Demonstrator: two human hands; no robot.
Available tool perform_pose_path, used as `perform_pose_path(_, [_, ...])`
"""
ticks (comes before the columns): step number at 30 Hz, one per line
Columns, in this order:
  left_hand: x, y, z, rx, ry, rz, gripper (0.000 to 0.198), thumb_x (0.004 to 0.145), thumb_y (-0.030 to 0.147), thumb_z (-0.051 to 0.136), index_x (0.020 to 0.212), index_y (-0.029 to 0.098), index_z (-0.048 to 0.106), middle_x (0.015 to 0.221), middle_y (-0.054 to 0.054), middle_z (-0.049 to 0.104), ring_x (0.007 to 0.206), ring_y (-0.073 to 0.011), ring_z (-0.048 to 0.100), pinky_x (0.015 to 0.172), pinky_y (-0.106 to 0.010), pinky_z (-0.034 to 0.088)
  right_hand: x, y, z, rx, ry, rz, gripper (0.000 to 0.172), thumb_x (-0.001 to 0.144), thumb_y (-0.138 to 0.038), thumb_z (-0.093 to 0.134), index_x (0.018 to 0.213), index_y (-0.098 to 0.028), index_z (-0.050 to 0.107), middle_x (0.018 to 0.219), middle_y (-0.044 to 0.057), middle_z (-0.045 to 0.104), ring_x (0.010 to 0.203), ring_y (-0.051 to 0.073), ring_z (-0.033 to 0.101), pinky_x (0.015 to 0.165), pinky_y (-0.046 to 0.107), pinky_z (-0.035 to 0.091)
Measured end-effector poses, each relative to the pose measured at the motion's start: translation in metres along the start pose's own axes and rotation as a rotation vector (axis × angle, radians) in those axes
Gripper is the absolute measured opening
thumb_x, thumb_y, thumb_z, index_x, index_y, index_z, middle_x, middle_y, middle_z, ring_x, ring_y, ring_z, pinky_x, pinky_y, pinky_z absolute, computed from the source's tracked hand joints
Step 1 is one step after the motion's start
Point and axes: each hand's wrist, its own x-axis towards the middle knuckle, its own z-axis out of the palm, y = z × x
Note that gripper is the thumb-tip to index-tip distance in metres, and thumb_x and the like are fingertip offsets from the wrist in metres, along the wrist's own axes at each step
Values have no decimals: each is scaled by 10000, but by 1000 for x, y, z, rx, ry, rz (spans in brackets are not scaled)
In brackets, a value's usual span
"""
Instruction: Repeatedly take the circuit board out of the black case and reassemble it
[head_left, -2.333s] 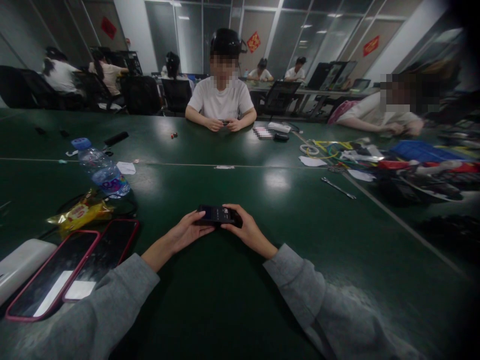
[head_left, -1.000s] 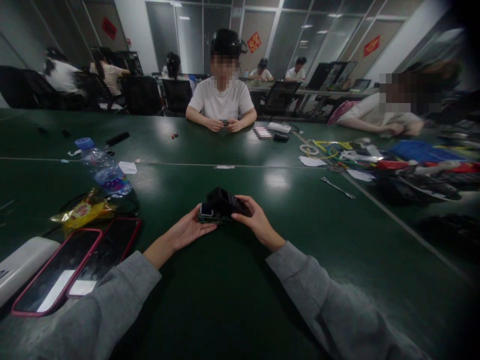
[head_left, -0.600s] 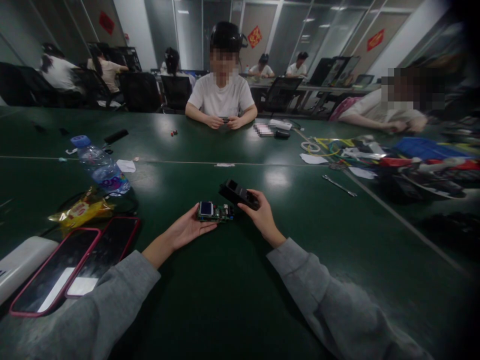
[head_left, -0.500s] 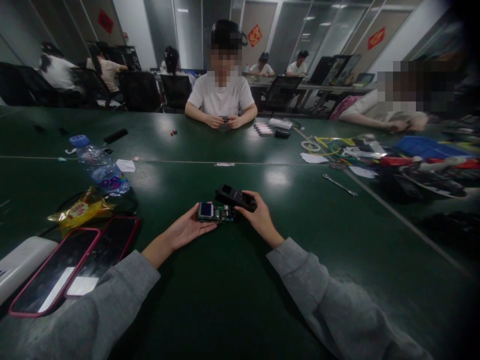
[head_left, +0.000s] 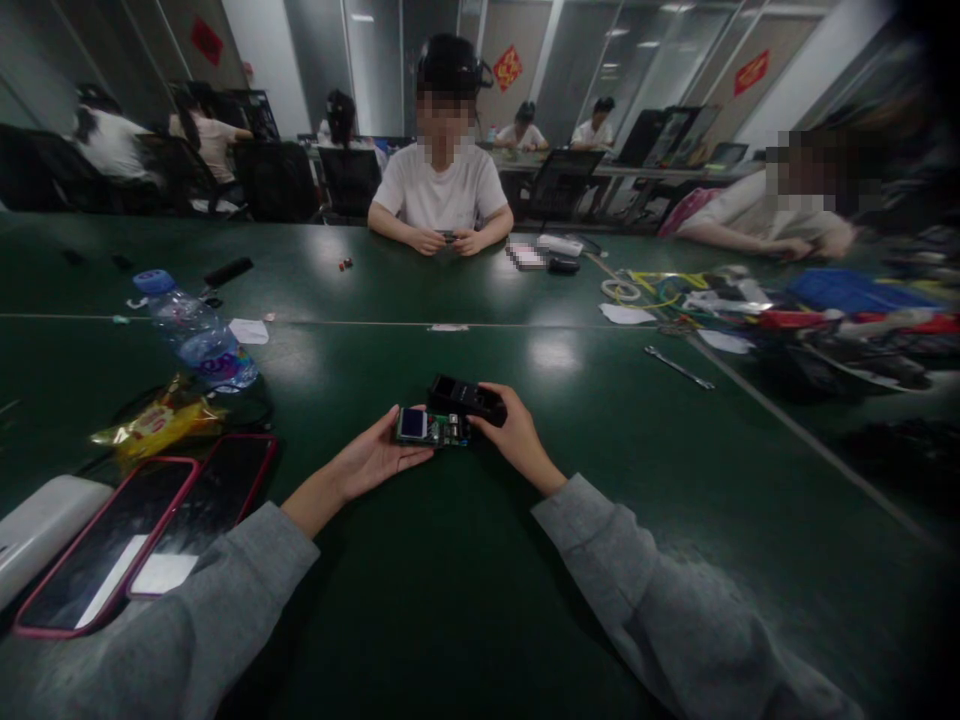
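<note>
A green circuit board with a small square screen rests in my left hand, held by its left end between thumb and fingers. My right hand is closed on a black plastic casing with a rectangular window in its far left part. The casing lies just beyond the board, its near edge close against the board's far edge; whether they touch I cannot tell. Both pieces are over the dark green table. Some of my right fingers are hidden behind the casing.
At left are two red-edged phones, a white device, a yellow wrapper and a tilted water bottle. To the right lie a wrench and tangled cables with tools. A person sits opposite.
The black casing has shifted slightly left and tilted a little differently, with my right hand moving along. My left hand and the board are almost unmoved.
</note>
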Motion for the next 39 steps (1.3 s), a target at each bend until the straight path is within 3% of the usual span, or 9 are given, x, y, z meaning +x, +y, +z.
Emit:
perform_pose_path(9, [-1, 0, 1, 4, -7, 6, 592, 958, 395, 464, 1467, 168, 265, 1384, -184, 470, 1218, -316, 553, 1115, -437, 319, -1, 5, 1, 6, -16, 2, 537, 770, -250, 712, 1262, -243, 498, 1219, 96, 583, 1132, 282, 561, 970, 494, 450])
perform_pose_path(15, [-1, 0, 0, -3, 8, 5, 594, 957, 400, 461, 1459, 145, 273, 1389, -199, 457, 1216, -328, 553, 1111, -440, 328, -1, 3, 1, 41, -35, -9, 489, 789, -241, 690, 1241, -228, 506, 1210, 97, 582, 1134, 276, 558, 985, 485, 441])
perform_pose_path(22, [0, -1, -4, -3, -7, 8, 591, 945, 420, 478, 1440, 152, 298, 1361, -188, 490, 1212, -328, 557, 1108, -438, 332, -4, -21, -6, 151, 136, 33, 491, 811, -343, 686, 1243, -231, 482, 1183, 88, 574, 1087, 258, 569, 961, 463, 461])
perform_pose_path(31, [2, -2, -5, -11, -11, 34, 487, 961, 382, 448, 1379, 147, 364, 1242, -165, 587, 1098, -296, 634, 1090, -444, 340, -10, -58, -7, 182, -144, -140, 508, 799, -299, 710, 1251, -252, 484, 1206, 83, 578, 1108, 251, 568, 965, 443, 464])
perform_pose_path(39, [1, -1, -2, -36, 9, 35, 513, 956, 391, 455, 1398, 164, 328, 1274, -170, 560, 1133, -311, 615, 1083, -445, 351, -11, -53, -10, 147, -163, -184, 516, 800, -288, 707, 1260, -251, 476, 1203, 83, 576, 1133, 255, 562, 987, 453, 450])
